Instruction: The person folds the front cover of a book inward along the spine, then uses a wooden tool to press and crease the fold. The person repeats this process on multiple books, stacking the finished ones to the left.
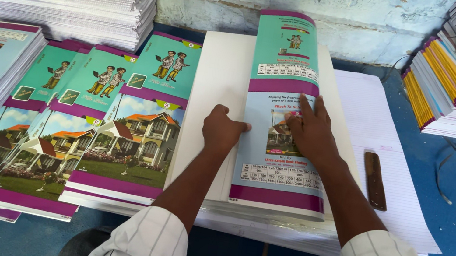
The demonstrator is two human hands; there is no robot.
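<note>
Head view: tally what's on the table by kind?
Fanned stacks of printed notebook covers, left: 4
Folded cover under left hand and right hand: 1
White paper stack beneath it: 1
Dark flat tool: 1
Total: 7

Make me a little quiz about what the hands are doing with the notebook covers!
1. True or false: the right hand lies flat on the folded cover.
2. Which thing lies on the lined paper to the right of the right arm? A) a dark flat tool B) a cup C) a ball
3. What does the left hand press against?

Key
1. True.
2. A.
3. The left edge of the folded cover, over the white paper stack.
</note>
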